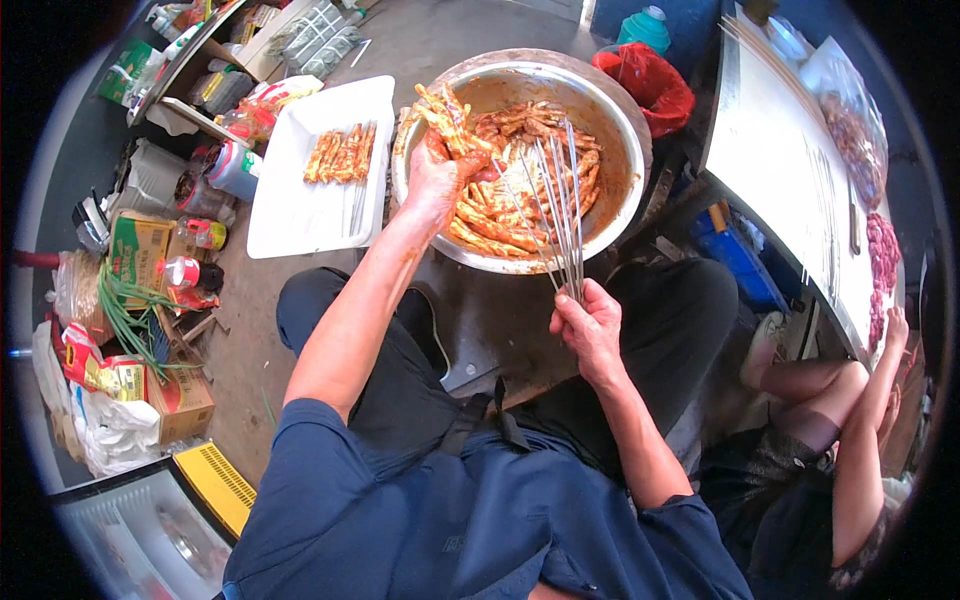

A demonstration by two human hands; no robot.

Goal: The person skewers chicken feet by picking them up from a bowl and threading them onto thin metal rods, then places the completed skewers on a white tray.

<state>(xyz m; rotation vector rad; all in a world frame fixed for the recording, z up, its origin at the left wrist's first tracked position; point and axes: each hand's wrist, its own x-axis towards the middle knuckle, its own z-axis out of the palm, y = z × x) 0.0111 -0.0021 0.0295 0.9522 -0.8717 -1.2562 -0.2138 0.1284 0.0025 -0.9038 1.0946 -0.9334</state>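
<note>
My left hand (439, 172), smeared with red-brown sauce, grips a bunch of sauced chicken feet (448, 120) above the left side of a large metal basin (636, 161). More chicken feet (495, 229) in the same sauce lie inside the basin. In my right hand (590, 322) is a fan of several thin metal skewers (568, 232), held at their lower ends in front of the basin. Their upper ends spread over the basin, and one slants towards my left hand. To the left, a white plastic tray (296, 180) holds a row of skewered chicken feet (340, 154).
A red bag-lined bucket (652, 90) stands behind the basin at right. On the right table (765, 112) lie more skewers (817, 202) and red meat (881, 259); another person's hand (896, 328) is beside it. Bottles (191, 274), jars (234, 171) and cartons (178, 405) crowd the left floor.
</note>
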